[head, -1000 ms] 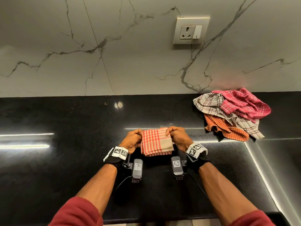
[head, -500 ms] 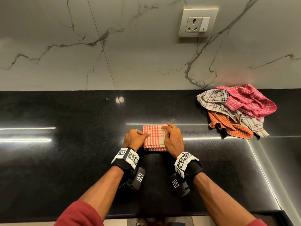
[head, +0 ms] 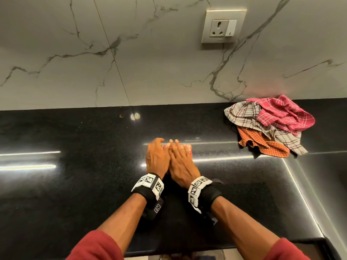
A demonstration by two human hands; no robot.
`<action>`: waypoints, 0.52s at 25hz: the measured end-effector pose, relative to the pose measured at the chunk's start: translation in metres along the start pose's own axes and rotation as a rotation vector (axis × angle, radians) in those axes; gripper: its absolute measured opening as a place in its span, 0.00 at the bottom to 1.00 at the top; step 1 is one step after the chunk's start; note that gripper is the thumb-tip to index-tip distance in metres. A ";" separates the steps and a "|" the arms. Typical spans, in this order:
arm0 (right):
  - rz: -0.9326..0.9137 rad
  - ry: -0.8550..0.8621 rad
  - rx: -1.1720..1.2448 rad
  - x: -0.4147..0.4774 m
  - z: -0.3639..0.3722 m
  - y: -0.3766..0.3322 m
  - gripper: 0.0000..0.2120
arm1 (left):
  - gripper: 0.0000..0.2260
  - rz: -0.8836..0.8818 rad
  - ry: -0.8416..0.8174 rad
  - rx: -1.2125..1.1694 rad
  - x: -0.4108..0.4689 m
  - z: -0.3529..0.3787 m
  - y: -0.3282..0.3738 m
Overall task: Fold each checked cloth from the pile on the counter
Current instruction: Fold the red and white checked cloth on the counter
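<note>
- Head view: the left hand (head: pixel 156 159) and the right hand (head: pixel 181 165) lie side by side, palms down and touching along their inner edges, on the black counter (head: pixel 75 184).
- Both hands are spread flat with fingers extended rather than curled; they press down and grip nothing.
- The folded red checked cloth (head: pixel 189 150) sits directly under the two hands. They cover nearly all of it: only a narrow red strip shows just beyond the right hand's outer fingers, and a sliver shows between the fingertips of the two hands.
- The fingertips of both hands are slightly blurred, so their exact lie on the cloth's far edge cannot be told.
- Each wrist wears a black band with white coded markers: the left wristband (head: pixel 150 185) and the right wristband (head: pixel 199 189). Red sleeves cover the forearms nearer the camera.
- The pile (head: pixel 262 126) lies well apart from the right hand, off to its outer side and farther back, near the wall. In it a pink cloth (head: pixel 285 114) lies on top, a grey-white cloth (head: pixel 242 115) is under it, and an orange cloth (head: pixel 262 143) is at the bottom.
- A wall socket (head: pixel 223 26) is mounted on the marble wall beyond the right hand.
</note>
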State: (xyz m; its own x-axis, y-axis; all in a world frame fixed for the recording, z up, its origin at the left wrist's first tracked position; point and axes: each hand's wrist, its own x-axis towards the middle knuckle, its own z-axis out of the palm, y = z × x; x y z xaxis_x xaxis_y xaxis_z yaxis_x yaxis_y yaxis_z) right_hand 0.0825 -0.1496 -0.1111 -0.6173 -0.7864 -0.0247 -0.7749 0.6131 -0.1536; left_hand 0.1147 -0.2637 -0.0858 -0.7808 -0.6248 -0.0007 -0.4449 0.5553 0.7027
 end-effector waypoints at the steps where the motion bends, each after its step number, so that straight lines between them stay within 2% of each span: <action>1: -0.042 -0.090 -0.047 0.000 0.007 -0.006 0.30 | 0.17 0.116 -0.113 -0.009 -0.003 0.007 0.002; 3: -0.047 -0.141 -0.132 -0.006 0.018 -0.011 0.31 | 0.24 0.267 -0.379 0.071 -0.009 0.022 -0.004; 4: -0.032 -0.137 -0.175 -0.008 0.020 -0.012 0.32 | 0.26 0.295 -0.417 0.084 -0.010 0.027 -0.011; 7: 0.102 -0.091 -0.214 -0.010 0.020 -0.018 0.34 | 0.28 0.311 -0.385 0.131 -0.005 0.035 -0.029; 10: 0.363 -0.141 -0.024 -0.015 0.012 -0.017 0.38 | 0.28 0.326 -0.379 0.312 -0.003 0.040 -0.036; 12: 0.421 -0.185 0.028 -0.025 0.010 -0.006 0.44 | 0.27 0.338 -0.362 0.392 -0.003 0.042 -0.035; 13: 0.409 -0.208 0.049 -0.029 0.007 0.002 0.49 | 0.27 0.329 -0.356 0.343 -0.004 0.042 -0.033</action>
State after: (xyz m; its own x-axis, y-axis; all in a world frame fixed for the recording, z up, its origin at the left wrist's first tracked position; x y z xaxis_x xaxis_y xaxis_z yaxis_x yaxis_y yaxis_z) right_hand 0.0999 -0.1264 -0.1179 -0.8268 -0.4821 -0.2898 -0.4628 0.8758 -0.1367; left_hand 0.1139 -0.2567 -0.1383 -0.9744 -0.2003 -0.1023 -0.2249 0.8710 0.4368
